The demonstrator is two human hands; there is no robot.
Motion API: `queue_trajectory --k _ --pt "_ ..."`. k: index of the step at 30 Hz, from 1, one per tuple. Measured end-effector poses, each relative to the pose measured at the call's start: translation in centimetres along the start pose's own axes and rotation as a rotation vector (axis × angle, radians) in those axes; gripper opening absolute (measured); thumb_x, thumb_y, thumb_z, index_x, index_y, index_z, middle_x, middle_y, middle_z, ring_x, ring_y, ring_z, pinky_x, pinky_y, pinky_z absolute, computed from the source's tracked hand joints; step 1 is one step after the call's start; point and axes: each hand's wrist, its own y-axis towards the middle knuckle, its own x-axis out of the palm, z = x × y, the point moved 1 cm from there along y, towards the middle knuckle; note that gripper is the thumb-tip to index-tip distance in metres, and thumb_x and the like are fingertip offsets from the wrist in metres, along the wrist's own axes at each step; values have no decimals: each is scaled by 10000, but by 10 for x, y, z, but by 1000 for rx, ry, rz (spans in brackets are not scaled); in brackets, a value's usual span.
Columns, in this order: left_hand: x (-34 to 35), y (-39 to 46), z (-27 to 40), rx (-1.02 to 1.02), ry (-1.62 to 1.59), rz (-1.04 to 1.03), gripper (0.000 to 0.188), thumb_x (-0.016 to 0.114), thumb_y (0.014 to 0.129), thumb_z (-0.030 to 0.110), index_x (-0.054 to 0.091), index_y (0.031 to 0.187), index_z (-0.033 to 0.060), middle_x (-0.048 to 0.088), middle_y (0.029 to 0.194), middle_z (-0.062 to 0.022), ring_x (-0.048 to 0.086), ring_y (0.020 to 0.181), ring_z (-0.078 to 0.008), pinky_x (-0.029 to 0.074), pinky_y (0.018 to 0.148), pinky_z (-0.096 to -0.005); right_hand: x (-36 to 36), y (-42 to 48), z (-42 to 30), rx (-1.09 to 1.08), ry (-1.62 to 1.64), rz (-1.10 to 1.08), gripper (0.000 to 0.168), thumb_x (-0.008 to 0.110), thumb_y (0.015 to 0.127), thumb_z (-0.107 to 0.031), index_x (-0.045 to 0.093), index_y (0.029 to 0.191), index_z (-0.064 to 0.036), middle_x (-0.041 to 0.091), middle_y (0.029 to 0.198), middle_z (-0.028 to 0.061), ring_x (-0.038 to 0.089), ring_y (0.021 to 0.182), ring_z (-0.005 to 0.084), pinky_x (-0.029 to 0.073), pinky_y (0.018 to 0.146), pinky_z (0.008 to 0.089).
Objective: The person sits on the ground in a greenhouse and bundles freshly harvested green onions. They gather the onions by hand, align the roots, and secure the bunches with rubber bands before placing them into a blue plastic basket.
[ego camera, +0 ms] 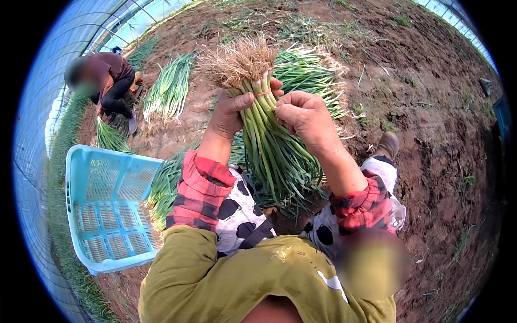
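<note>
A thick bunch of green onions [264, 133] is in front of me, its dry roots [244, 60] pointing away and its green leaves hanging toward my lap. My left hand [234, 107] grips the white stems, thumb on top and fingertips showing on the far right side. A reddish band [262, 93] crosses the stems just by the thumb. My right hand [303, 115] is at the bunch's right side below the band, with thumb and forefinger pinched together. Whether a leaf or stem is between those fingers cannot be made out.
A light-blue plastic crate [115, 151] lies tipped at left, beside loose green onions [167, 185]. More green onion piles [171, 82] [307, 72] lie on the soil ahead. A crouching person [117, 80] handles green onions at far left. Plastic greenhouse film [36, 133] curves along the left.
</note>
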Motion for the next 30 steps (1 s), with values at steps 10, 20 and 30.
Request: queue_trajectory --k 10,20,30 --pt "9 0 1 -105 -89 -126 992 752 643 501 336 1344 -64 394 1348 -234 507 1167 -318 472 947 -401 -76 11 -40 -365 230 375 244 571 777 -16 564 1013 48 626 1008 176 636 919 247 540 812 314" --pt "13 -2 7 -138 -250 -168 1108 702 660 622 227 1394 -59 316 1418 -182 375 1291 -281 405 1021 -411 -9 -28 -12 -907 -1024 -31 211 645 640 -74 606 847 -73 578 801 25 542 767 223 426 699 346" --pt "8 0 -2 -211 -226 -127 1167 717 613 655 224 1388 -66 342 1400 -202 427 1252 -279 422 1013 -389 -4 -24 0 -1051 -1156 59 146 651 632 -81 508 664 -88 494 646 31 511 651 208 414 657 344"
